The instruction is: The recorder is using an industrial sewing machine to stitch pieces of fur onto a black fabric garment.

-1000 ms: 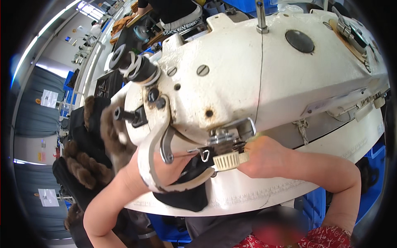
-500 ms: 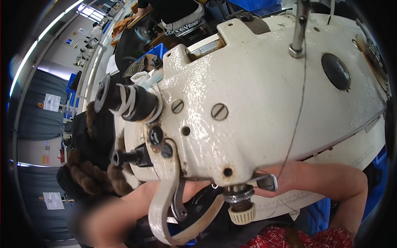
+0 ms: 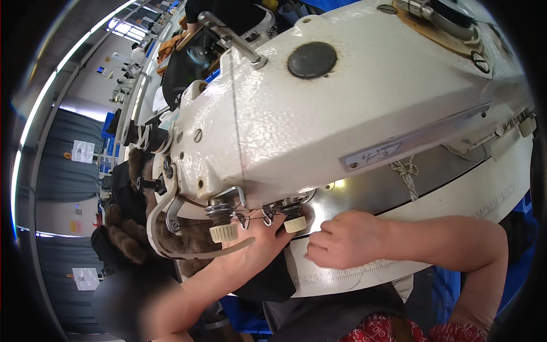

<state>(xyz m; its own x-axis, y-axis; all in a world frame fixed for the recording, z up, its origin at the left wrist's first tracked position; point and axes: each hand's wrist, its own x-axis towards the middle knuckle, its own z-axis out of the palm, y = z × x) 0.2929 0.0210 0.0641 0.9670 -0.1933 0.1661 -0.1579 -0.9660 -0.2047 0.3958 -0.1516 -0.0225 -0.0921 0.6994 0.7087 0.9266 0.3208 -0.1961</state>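
A white industrial sewing machine point(image 3: 285, 119) fills the middle of the view. Under its head is my left hand point(image 3: 259, 242), beside black fabric point(image 3: 268, 279) and brown fur point(image 3: 196, 248). The tension knobs and machine head cover its fingers, so its grip is hidden. My right hand point(image 3: 345, 239) is over the table edge, right of the left hand, with its fingers curled closed. Whatever it may hold cannot be seen. In front of the left hand are two cream tension knobs point(image 3: 223, 232) and a curved presser lifter arm point(image 3: 156, 231).
A dark thread runs down from a metal thread post point(image 3: 233, 40). A ruler strip point(image 3: 364, 269) lines the table's near edge. White cord point(image 3: 407, 176) hangs off the machine arm. Blue bins point(image 3: 447, 296) stand below at right. Another person point(image 3: 228, 20) sits beyond the machine.
The view has swung right and back, so the machine looks shifted left and smaller. My right hand, earlier hidden behind the machine head, now shows closed to the right of it.
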